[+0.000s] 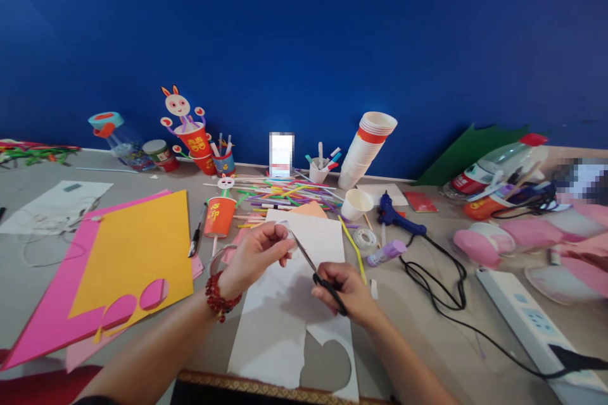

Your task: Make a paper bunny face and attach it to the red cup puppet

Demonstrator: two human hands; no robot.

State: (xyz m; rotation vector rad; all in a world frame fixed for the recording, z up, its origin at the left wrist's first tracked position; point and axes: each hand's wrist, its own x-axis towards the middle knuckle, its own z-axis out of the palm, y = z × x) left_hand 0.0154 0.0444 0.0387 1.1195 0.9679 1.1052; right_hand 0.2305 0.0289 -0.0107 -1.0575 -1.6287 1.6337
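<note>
In the middle of the head view, my left hand (266, 248) pinches a small white paper piece (285, 228), partly hidden by the fingers. My right hand (346, 291) is wrapped round the black handles of a pair of scissors (306, 254). The blades point up and left, with their tips at the paper piece. Below both hands lies a white sheet (270, 329) with a rounded hole cut near its lower right corner. Left of my left hand, an orange paper cup (221, 216) bears a small rabbit figure.
Yellow card (142, 247) and pink card lie at left beside a craft knife (197, 231). Colored sticks (285, 191) are heaped behind the sheet. At right are a tape roll (365, 238), a glue stick (387, 253), a blue glue gun (399, 215) with its cable, and a power strip (527, 310).
</note>
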